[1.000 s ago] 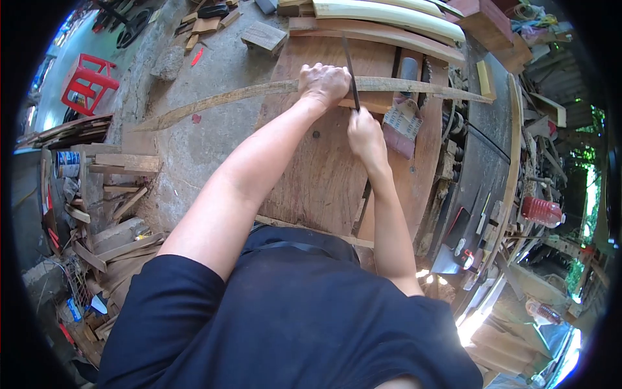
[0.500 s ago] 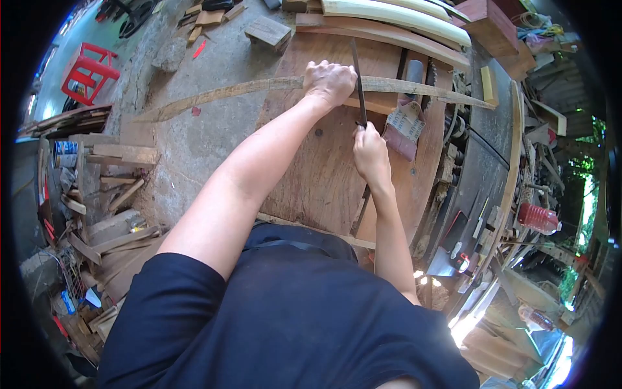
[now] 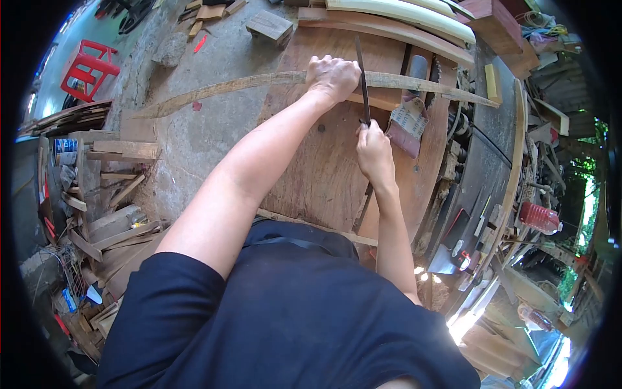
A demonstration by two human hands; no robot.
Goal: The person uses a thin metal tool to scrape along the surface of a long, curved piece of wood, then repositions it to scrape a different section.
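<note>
My left hand [image 3: 332, 79] is closed over a long, thin, curved strip of wood [image 3: 227, 89], pressing it down across a wooden workbench [image 3: 304, 168]. In my right hand [image 3: 375, 150] is a long, narrow, dark-bladed tool [image 3: 364, 81], held by its near end. The blade points away from me and crosses the strip right beside my left knuckles. It is seen nearly edge-on, so I cannot tell whether it is a saw or a file. A worn piece of sandpaper [image 3: 409, 118] with printed backing lies to the right of the blade, near a grey cylinder [image 3: 416, 68].
Several curved wooden beams [image 3: 389, 35] lie across the bench's far end. On the floor are a small wooden stool [image 3: 269, 28] and a red plastic stool [image 3: 89, 70]. Scrap wood [image 3: 123, 152] is piled at left. A machine bed [image 3: 483, 155] runs along the right, with a red-filled bottle [image 3: 540, 218] beyond.
The whole view has shifted very slightly. Both hands, the strip and the dark blade keep almost the same places relative to each other.
</note>
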